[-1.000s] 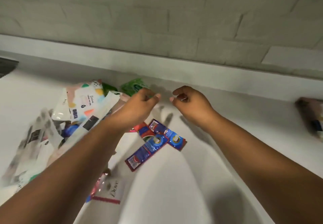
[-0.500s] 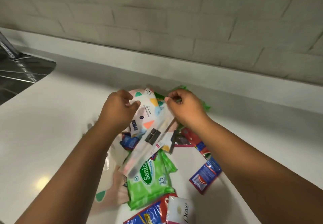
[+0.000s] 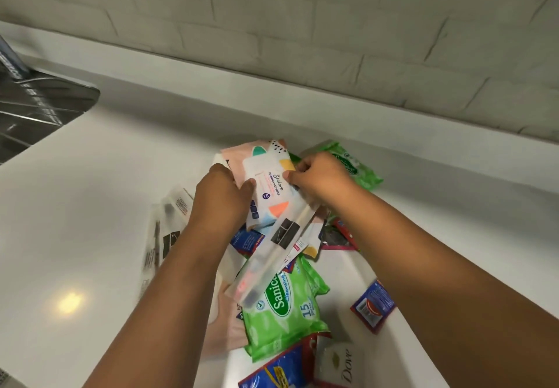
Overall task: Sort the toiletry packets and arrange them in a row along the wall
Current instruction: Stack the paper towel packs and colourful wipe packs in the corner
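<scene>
Hands on the heap | left hand and right hand both pinch the wipes pack from either side, atop the pile | pack's long axis runs near-to-far | wall lies straight beyond, counter strip there bare | either hand equally near.

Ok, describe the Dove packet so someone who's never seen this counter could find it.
Start at the white countertop and go to the pile's near edge. Just right of the blue sachet lies the Dove packet: the only white one with gold script lettering.
</scene>
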`<state>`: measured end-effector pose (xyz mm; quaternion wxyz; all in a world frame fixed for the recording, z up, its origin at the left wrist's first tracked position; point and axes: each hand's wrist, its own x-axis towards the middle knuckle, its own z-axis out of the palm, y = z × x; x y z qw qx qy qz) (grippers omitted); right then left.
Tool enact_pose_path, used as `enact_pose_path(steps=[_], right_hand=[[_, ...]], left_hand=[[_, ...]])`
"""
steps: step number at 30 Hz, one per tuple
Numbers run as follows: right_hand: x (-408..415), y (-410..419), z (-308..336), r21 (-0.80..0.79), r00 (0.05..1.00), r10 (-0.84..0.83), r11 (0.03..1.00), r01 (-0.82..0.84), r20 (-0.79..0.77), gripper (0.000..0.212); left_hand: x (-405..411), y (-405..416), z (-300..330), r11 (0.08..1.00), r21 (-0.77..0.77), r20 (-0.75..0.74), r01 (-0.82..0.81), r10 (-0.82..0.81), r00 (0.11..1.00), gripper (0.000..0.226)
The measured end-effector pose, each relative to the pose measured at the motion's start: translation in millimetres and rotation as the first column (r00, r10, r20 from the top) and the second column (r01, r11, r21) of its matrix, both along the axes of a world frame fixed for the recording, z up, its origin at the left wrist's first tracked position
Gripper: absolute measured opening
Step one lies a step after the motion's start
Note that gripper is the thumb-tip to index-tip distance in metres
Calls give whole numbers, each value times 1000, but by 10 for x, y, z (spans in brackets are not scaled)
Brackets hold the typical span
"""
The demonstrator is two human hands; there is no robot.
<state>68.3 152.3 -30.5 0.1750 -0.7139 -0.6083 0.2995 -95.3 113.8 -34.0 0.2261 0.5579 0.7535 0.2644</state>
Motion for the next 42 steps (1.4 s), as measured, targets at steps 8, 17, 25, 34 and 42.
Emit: enact_pose_path(steps=[8,17,25,34,42], right_hand=[[80,-68,180,395,909,-38,893,218,-415,14],[586,-367,310,422,774,-69,806,415,-630,8],[1460,-1047,113,308,659,-133,804,509,-741,24],[2717,-2000,-9,116,408,-268,698,707,-873,40],[4018,-2657,-138,49,272,-389,496,867,-880,33]], left_hand=[[111,-26,293,904,426,228,-31,-74,971,5],[565,-30,395,887,459,460,43,-279,843,8],[1565,-168,211,934,313,710,171,-349,611,6],[3026,-675,32,864,189,837,467,-390,383,13],[4426,-1311,-87,660,134,836,740,-476,273,51]])
